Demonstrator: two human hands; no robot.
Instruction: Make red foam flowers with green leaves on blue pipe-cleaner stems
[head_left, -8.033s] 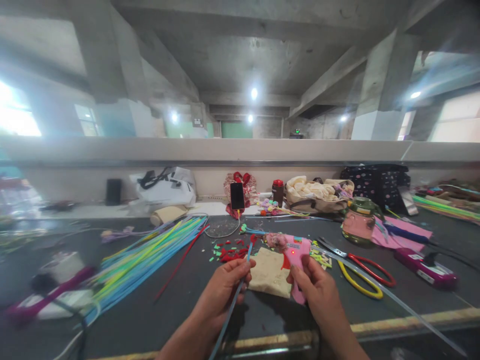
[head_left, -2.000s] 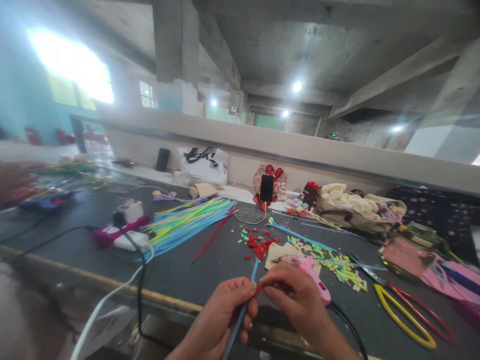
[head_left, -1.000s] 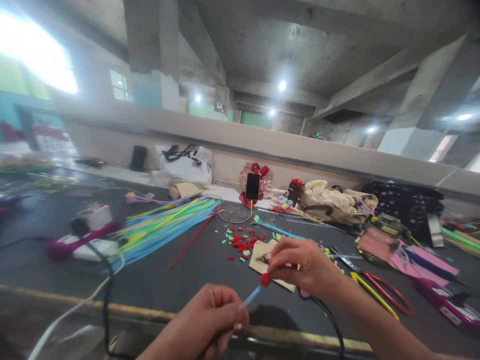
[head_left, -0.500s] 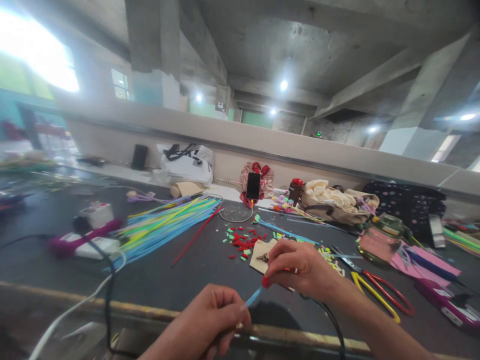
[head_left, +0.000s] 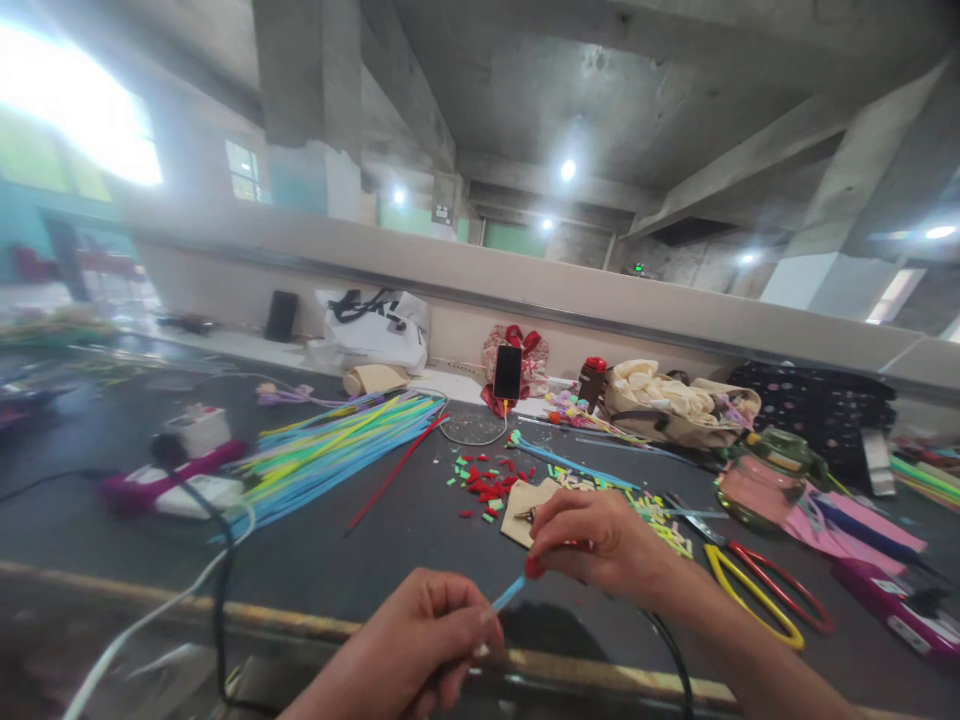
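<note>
My left hand (head_left: 439,635) is closed, its thumb and fingers pinching a light blue pipe cleaner (head_left: 510,594) just above the table's front edge. At that stem's upper end is a small red piece (head_left: 533,568), pinched in the fingertips of my right hand (head_left: 592,540). Beneath the right hand lies a beige pad (head_left: 516,530). A metal-tipped tool (head_left: 524,516) pokes out past the right fingers over the pad; whether the hand also holds it I cannot tell. Loose red pieces (head_left: 487,488) and cut yellow-green bits (head_left: 679,540) are scattered around the pad.
Left lies a bundle of coloured pipe cleaners (head_left: 345,450), with a single red one (head_left: 394,478) beside it. A purple-and-white power strip (head_left: 187,485) trails cords. Scissors (head_left: 750,570) rest to the right, near a green jug (head_left: 772,475). A phone (head_left: 508,372) stands at the back.
Both hands hold nearly the same pose. The view has shifted very slightly; nothing has been taken up or let go.
</note>
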